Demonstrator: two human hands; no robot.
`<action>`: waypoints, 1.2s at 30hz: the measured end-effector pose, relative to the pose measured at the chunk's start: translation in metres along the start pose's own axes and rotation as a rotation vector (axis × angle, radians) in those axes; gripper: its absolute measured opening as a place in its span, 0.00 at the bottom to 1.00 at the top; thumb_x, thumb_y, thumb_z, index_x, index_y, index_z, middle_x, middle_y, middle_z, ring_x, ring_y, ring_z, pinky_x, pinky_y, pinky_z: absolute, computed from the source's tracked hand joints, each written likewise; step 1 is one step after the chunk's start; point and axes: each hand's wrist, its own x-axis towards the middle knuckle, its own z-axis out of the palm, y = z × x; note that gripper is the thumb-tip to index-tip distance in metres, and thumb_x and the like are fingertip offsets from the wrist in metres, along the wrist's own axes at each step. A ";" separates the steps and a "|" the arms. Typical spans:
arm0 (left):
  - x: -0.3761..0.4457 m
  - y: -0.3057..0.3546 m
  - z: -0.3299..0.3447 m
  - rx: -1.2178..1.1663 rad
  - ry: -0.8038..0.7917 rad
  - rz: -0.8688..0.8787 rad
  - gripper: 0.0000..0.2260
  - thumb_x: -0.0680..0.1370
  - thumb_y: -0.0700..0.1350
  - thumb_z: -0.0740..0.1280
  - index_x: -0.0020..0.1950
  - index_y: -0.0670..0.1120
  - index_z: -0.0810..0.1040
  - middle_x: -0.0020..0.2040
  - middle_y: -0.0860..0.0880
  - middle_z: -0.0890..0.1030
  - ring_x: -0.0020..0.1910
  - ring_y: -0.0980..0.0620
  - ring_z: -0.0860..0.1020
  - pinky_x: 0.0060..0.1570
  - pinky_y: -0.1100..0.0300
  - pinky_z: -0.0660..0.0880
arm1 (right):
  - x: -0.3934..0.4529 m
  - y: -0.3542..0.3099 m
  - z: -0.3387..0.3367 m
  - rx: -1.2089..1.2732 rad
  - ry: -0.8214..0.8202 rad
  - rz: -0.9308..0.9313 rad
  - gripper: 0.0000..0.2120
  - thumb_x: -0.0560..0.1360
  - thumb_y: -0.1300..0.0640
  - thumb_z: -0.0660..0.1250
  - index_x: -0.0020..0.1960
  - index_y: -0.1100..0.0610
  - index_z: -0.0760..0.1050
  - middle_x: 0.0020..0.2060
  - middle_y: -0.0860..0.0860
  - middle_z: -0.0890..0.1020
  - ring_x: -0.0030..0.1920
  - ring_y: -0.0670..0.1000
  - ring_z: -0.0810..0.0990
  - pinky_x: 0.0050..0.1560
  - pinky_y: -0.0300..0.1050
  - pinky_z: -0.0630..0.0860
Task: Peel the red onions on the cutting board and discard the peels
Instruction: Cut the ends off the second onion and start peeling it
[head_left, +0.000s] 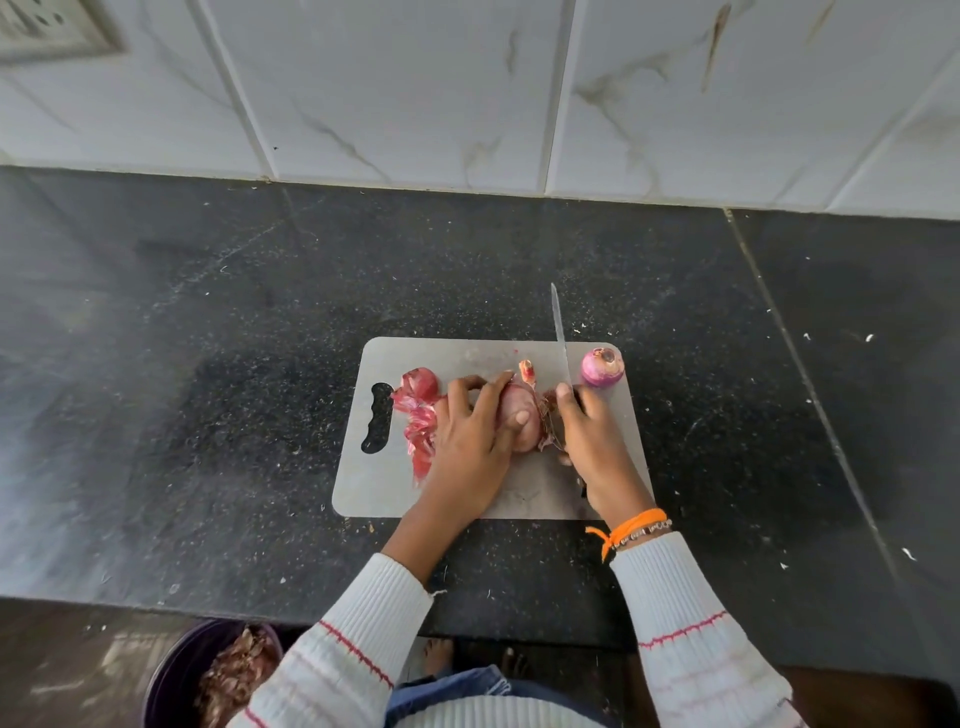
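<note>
A grey cutting board (452, 358) lies on the dark counter. My left hand (470, 441) grips a pale, partly peeled red onion (519, 428) at the board's middle, thumb on top. My right hand (592, 441) holds a knife (558, 327) with its blade pointing away, just right of that onion; a strip of loose skin hangs between hand and onion. A cut-off onion tip (527, 370) lies just beyond. A peeled purple onion (601, 368) stands at the board's far right corner. Red peels (418, 410) are heaped at the left, by the handle slot.
The black granite counter (208, 364) carries small scraps and ends at a white tiled wall (467, 93). A dark bin (208, 675) holding peels stands on the floor below the counter's front edge, at the lower left. My feet show beneath the counter.
</note>
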 end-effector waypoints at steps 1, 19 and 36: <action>0.000 0.001 0.004 0.021 0.013 0.019 0.28 0.75 0.60 0.51 0.71 0.48 0.66 0.63 0.46 0.66 0.61 0.49 0.64 0.63 0.61 0.57 | -0.005 0.001 -0.003 -0.005 0.012 -0.011 0.11 0.81 0.51 0.53 0.49 0.53 0.72 0.48 0.55 0.79 0.48 0.53 0.77 0.48 0.52 0.76; 0.010 0.017 0.031 -0.037 0.070 0.059 0.26 0.77 0.59 0.48 0.65 0.42 0.67 0.58 0.46 0.70 0.55 0.52 0.66 0.54 0.67 0.58 | -0.057 -0.005 -0.020 0.075 -0.104 0.286 0.16 0.82 0.50 0.50 0.41 0.56 0.69 0.29 0.50 0.70 0.25 0.44 0.68 0.25 0.37 0.64; 0.015 0.014 0.035 -0.071 0.121 0.062 0.22 0.78 0.56 0.49 0.62 0.41 0.67 0.56 0.45 0.68 0.55 0.51 0.67 0.58 0.60 0.64 | -0.059 -0.014 -0.018 -0.212 -0.100 0.119 0.16 0.82 0.51 0.49 0.43 0.56 0.69 0.37 0.50 0.74 0.36 0.44 0.72 0.36 0.39 0.68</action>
